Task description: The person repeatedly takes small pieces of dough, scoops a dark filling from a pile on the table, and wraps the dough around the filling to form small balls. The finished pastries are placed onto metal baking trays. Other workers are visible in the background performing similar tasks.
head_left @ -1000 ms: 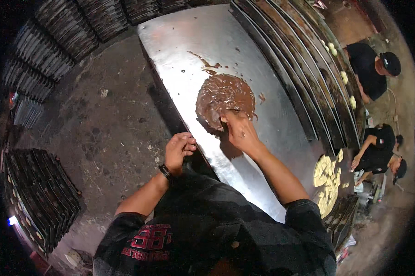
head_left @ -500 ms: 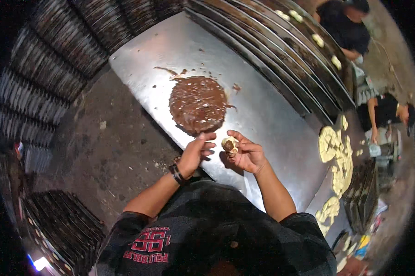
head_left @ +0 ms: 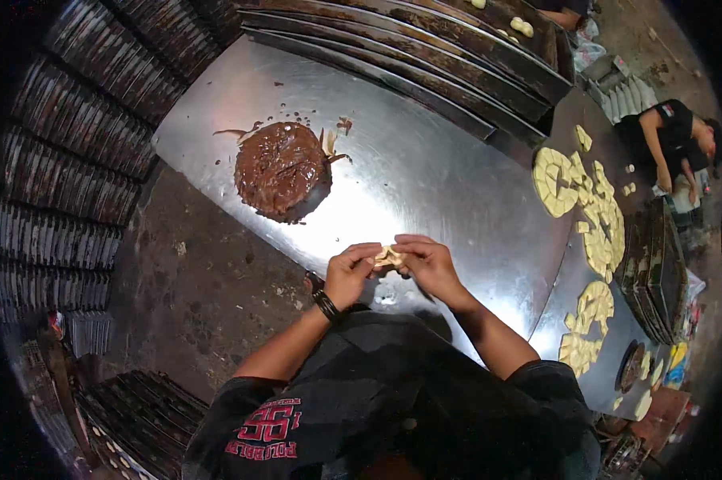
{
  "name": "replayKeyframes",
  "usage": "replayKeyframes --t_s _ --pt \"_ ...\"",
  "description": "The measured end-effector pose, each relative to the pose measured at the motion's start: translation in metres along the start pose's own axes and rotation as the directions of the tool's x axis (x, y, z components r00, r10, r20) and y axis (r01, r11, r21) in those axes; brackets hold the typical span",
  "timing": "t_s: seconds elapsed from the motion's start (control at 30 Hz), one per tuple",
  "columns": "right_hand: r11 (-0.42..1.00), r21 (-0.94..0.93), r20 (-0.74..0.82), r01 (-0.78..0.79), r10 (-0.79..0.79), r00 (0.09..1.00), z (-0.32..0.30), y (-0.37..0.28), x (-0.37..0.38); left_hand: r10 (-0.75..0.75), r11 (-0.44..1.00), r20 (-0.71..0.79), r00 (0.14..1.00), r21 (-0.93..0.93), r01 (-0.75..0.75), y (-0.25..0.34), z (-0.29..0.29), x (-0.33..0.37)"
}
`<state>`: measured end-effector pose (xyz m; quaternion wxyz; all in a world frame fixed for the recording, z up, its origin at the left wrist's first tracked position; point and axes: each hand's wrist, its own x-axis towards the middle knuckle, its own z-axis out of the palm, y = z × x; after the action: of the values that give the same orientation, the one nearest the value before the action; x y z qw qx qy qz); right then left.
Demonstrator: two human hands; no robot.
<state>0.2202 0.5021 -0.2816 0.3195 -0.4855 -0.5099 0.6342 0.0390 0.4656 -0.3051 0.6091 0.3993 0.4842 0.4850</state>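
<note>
Left hand (head_left: 347, 278) having closed in on the right hand (head_left: 437, 272), I see both hands' fingers clamped on the dough piece (head_left: 389, 258), crosswise between them, the brown paste (head_left: 283, 172) on the bench (head_left: 457, 192) lying nearer the left.

Beyond the fingers (head_left: 361, 254) we see a shiny metal table (head_left: 449, 208); on it, ahead and left of them, lies a glossy brown mound (head_left: 279, 170), small spatters (head_left: 344, 126) around it. We find dark trays (head_left: 393, 60) along the far edge and pale dough pieces (head_left: 602, 240) well to the fingers' right.
</note>
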Motion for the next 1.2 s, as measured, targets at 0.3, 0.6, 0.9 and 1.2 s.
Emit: replayKeyframes --t_s 0.3,0.6,0.9,1.2 --pt "0.783 -0.504 -0.190 0.365 -0.513 0.837 0.032 -0.014 0.004 0.221 0.964 0.280 0.934 0.081 -0.252 0.024 -0.007 0.009" --pt "0.459 -0.868 -0.036 0.188 -0.436 0.899 -0.011 0.068 -0.070 -0.110 0.986 0.590 0.800 -0.035 0.161 0.028 -0.026 0.023" --pt "0.430 -0.824 0.125 0.370 -0.499 0.858 -0.007 0.052 0.017 -0.188 0.972 0.151 0.971 -0.117 0.206 0.039 -0.040 -0.008" --pt "0.408 -0.828 0.094 0.384 -0.575 0.812 -0.054 0.065 0.030 -0.194 0.937 -0.188 0.963 -0.326 0.125 0.027 -0.044 -0.083"
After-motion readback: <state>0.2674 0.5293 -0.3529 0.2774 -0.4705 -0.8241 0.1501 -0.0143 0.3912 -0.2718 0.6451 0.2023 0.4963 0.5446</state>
